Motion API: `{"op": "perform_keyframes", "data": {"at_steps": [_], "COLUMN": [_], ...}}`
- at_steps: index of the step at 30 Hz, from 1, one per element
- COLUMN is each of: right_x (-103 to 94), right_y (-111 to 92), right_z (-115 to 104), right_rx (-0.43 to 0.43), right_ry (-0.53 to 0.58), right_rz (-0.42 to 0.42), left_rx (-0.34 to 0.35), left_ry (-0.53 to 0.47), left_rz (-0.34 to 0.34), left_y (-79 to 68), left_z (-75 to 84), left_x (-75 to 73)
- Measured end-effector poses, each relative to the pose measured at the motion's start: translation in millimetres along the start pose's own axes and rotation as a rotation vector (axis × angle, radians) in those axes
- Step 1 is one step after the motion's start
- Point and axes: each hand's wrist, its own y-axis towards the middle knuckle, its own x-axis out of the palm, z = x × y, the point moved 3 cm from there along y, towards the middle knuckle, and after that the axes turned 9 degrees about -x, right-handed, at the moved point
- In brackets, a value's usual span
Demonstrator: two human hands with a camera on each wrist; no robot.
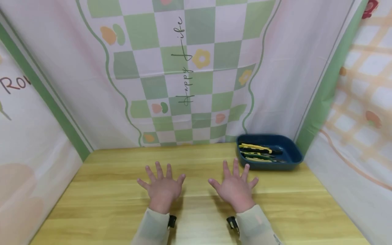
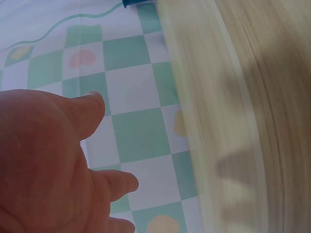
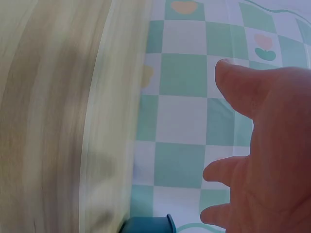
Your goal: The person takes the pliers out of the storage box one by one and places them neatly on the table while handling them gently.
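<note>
While my left hand (image 1: 163, 189) and right hand (image 1: 236, 189) are up over the wooden table (image 1: 107, 190), backs on top and fingers spread wide, I hold nothing in either one. They sit low in the frame, side by side, with a gap between them. To do this pose well, I think I should let my fingers be loose and apart, hold my wrists steady, and make both hands match. The dark blue tray (image 1: 269, 166) is at the right of the frame, a bit below the middle, close to the checked cloth (image 1: 200, 29). Inside it, mostly on its left side, lie thin tools (image 1: 256, 149) with yellow, black and green on them; they are too small for me to tell what kind. My right fingertips look very near the tray's front left corner, and I can't tell if one touches it, so I should be gentle and not bump it. My left hand is well apart from the tray, with plain wood around it.
</note>
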Motion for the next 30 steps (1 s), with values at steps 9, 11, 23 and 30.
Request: {"op": "perform_keyframes", "data": {"at_steps": [9,11,23,30], "right_x": [-2.8,-2.9,-17.8,-30.9], "right_y": [1,2,11,16], "right_z": [2,4,29,53], "right_rx": [0.005,0.003,-0.026,-0.036], "right_ry": [0.003,0.005,0.018,0.039], "right_rz": [-0.007,-0.002,0.053,0.076], "left_rx": [0.005,0.008,0.015,0.011], "left_ry": [0.002,-0.003,-0.034,-0.028], "left_rz": [-0.005,-0.006,-0.009,-0.009], "left_y": [-1.9,-1.9,-0.7,-2.3], "left_z": [0.9,1.2,-0.1,-1.5], "left_x": [-2.0,-2.6,-3.7,-5.3]}}
